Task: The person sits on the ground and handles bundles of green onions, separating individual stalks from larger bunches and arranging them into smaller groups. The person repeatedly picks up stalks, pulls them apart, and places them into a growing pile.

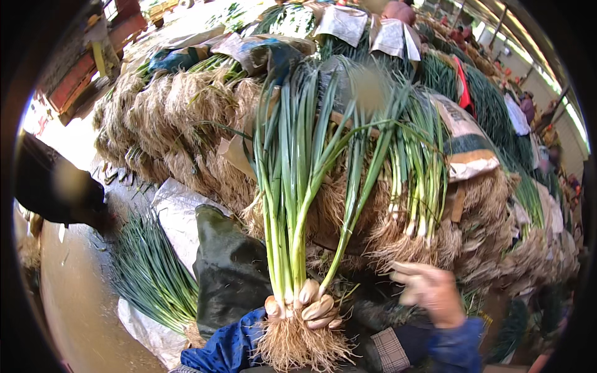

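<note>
In front of me a bunch of green onions (289,224) stands upright, leaves up, with white bulbs and tan roots at its base. A blue left sleeve (233,342) reaches behind the roots; my left hand is hidden by my fingers' side of the bunch. My right hand (431,291) is raised to the right of the bunch, fingers spread and blurred, apart from it, and I see nothing in it. Just above it, a smaller cluster of green onions (419,205) hangs roots down against the heap.
A long heap of onion bunches (177,112) with dangling roots runs across the front, partly under sacks (466,135). More onions (149,270) lie on a white sheet (175,210) at left. A person's dark-clothed part (56,182) is at the left edge; people stand far right.
</note>
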{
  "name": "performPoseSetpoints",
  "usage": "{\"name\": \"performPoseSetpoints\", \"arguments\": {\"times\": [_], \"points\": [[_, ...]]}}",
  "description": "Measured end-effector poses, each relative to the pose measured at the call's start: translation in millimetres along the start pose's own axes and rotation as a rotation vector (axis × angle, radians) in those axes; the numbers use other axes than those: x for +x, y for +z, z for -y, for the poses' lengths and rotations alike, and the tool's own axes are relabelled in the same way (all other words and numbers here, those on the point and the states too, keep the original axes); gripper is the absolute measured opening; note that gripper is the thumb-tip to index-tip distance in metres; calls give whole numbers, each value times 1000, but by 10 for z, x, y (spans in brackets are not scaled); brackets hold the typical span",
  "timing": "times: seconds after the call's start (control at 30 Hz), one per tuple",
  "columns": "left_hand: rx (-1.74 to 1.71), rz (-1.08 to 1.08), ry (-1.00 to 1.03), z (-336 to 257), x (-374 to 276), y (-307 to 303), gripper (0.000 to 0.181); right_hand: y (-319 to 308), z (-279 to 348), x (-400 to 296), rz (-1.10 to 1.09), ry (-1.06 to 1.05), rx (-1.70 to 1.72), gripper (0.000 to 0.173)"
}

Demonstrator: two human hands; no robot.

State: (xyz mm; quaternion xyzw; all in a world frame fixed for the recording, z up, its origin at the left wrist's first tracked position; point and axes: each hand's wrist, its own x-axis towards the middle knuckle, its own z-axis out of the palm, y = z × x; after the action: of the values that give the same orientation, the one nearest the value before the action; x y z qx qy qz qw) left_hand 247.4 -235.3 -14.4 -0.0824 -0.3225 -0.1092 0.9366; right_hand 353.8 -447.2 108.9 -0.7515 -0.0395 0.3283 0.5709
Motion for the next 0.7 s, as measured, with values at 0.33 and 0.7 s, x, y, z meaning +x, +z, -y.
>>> {"name": "performPoseSetpoints", "arguments": {"times": [0.33,0.7], "points": [[290,-937,-210,-7,-13,336,65,599,-305,59,175,-489,-493,18],[45,-567,-104,84,-19,185,58,229,-474,-94,223,-331,168,59]]}}
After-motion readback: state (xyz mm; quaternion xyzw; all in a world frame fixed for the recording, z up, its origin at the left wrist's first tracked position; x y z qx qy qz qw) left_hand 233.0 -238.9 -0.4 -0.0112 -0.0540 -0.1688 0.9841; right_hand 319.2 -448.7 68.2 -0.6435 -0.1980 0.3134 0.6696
